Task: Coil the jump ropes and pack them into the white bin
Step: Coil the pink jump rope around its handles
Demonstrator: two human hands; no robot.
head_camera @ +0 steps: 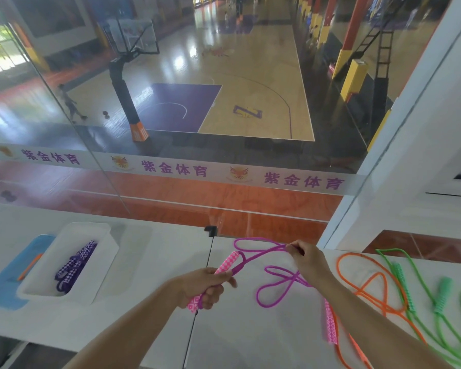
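Note:
My left hand (205,287) grips one pink patterned handle (225,265) of a magenta jump rope (276,287). My right hand (308,259) pinches a doubled strand of that rope, lifted just above the table. The rest of the rope lies in loops between my arms, and its second pink handle (330,324) rests on the table under my right forearm. The white bin (109,251) stands at the left with a coiled purple jump rope (76,265) inside it.
An orange rope (367,286) and a green rope (437,302) lie tangled on the white table (144,302) at the right. A blue mat (3,283) with an orange stick lies left of the bin. A glass wall rises behind the table.

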